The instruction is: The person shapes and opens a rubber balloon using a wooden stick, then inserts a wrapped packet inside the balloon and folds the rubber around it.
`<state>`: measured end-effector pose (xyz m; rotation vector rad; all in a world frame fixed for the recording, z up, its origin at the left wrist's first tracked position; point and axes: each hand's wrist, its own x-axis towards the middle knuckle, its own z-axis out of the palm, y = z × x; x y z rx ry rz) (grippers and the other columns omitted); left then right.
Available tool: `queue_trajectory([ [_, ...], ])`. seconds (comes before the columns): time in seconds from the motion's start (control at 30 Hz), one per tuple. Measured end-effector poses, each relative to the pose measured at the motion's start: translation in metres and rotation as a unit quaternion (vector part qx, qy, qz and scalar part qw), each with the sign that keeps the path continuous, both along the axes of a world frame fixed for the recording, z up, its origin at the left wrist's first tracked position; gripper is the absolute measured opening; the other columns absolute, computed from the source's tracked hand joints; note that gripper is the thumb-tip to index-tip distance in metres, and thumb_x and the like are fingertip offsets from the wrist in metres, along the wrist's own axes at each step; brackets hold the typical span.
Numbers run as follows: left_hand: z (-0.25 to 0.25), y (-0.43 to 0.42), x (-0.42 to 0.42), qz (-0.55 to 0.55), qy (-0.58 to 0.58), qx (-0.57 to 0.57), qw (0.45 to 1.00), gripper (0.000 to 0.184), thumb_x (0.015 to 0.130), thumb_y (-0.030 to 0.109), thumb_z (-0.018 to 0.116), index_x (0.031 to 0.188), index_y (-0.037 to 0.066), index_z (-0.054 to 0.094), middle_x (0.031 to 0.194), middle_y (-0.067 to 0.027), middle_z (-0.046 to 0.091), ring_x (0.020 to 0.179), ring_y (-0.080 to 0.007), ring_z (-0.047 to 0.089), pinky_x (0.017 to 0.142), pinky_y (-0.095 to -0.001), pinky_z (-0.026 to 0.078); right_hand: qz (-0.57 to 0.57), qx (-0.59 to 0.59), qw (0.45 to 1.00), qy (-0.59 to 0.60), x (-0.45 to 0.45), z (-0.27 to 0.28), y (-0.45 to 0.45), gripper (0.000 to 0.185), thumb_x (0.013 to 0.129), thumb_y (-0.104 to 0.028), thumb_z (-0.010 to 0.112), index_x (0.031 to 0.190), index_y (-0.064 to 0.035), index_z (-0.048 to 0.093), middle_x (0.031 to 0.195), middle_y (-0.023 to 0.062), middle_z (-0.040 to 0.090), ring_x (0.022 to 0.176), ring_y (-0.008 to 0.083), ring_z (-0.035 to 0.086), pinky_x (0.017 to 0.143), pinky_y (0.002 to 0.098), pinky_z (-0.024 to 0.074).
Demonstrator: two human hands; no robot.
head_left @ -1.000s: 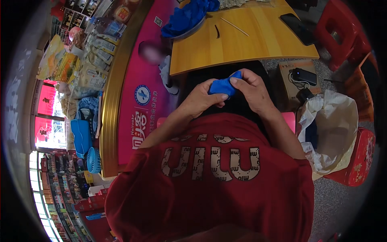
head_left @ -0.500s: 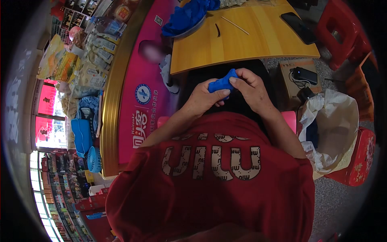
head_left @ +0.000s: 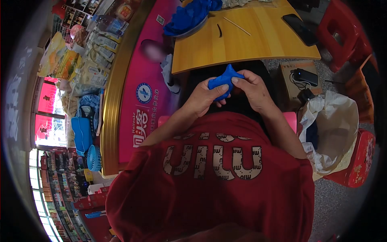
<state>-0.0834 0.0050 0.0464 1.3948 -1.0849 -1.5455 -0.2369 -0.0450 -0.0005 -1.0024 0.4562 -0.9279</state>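
Observation:
A small piece of blue fabric (head_left: 222, 84) is held in front of my stomach, just below the edge of the wooden table (head_left: 242, 44). My left hand (head_left: 204, 97) grips its left side, thumb on top. At its right side my right hand (head_left: 252, 89) pinches it between thumb and fingers. The fabric is bunched, with a pointed corner sticking up between the hands. On the table, more blue fabric (head_left: 185, 18) is piled in a shallow dish. A thin wooden stick (head_left: 237, 26) and a short dark curved strip (head_left: 219, 30) lie beside it.
A black phone (head_left: 300, 29) lies at the table's right. Right of my knees are a cardboard box (head_left: 291, 80) with a black device (head_left: 305, 76) and cable, and a bin with a white liner (head_left: 342, 117). Red stools stand at the right; a pink counter (head_left: 137, 92) runs along the left.
The blue fabric has been turned and reshaped between my fingers, and a corner now points up. Both hands have stayed in nearly the same place and kept hold of it.

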Motion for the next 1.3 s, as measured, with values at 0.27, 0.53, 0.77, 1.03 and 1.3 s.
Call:
queue_trajectory([
  [0.27,-0.001,-0.002,0.002,-0.006,-0.023,-0.006,1.0,0.028,0.074,0.028,0.059,0.088,0.006,0.049,0.068,-0.0035,0.053,0.052,-0.0075,0.048,0.044,-0.0168,0.037,-0.005,0.043,0.998,-0.038,0.001,0.003,0.001,0.016,0.076,-0.014,0.054,0.086,-0.0013,0.052,0.074,0.0016,0.052,0.065,0.0073,0.045,0.06,0.0188,0.0372],
  [0.53,0.0,0.003,-0.009,-0.033,-0.151,-0.036,0.987,0.021,0.074,0.022,0.059,0.085,0.006,0.051,0.064,-0.0001,0.05,0.05,-0.0053,0.045,0.045,-0.0162,0.037,-0.024,-0.033,0.999,0.017,0.001,0.0,0.002,0.014,0.077,-0.013,0.053,0.085,-0.002,0.052,0.079,0.0005,0.052,0.073,0.006,0.046,0.068,0.0191,0.0371],
  [0.77,0.0,0.003,-0.01,-0.012,-0.183,-0.073,0.98,0.02,0.075,0.02,0.057,0.087,0.006,0.051,0.066,-0.0005,0.049,0.053,-0.0055,0.045,0.047,-0.0165,0.038,0.009,0.059,0.998,-0.02,0.0,0.007,0.0,0.02,0.075,-0.013,0.055,0.09,-0.0008,0.052,0.075,0.0009,0.052,0.068,0.007,0.047,0.063,0.0184,0.0384],
  [1.03,-0.009,0.0,-0.007,-0.003,-0.045,-0.023,0.999,0.026,0.075,0.022,0.057,0.092,0.005,0.046,0.069,-0.0024,0.051,0.052,-0.0054,0.044,0.045,-0.0155,0.036,0.002,-0.002,0.998,-0.059,0.003,-0.004,0.002,0.014,0.072,-0.014,0.059,0.079,-0.0043,0.051,0.071,0.0001,0.051,0.067,0.0069,0.047,0.064,0.0197,0.0383],
  [1.3,-0.011,0.001,-0.008,-0.025,0.02,0.035,0.999,0.032,0.075,0.031,0.056,0.089,0.004,0.044,0.066,-0.0048,0.05,0.041,-0.005,0.039,0.036,-0.015,0.032,-0.029,0.09,0.994,-0.06,0.007,-0.01,0.001,0.017,0.076,-0.021,0.055,0.08,-0.0054,0.053,0.07,-0.0007,0.051,0.07,0.0065,0.045,0.064,0.0211,0.0372],
])
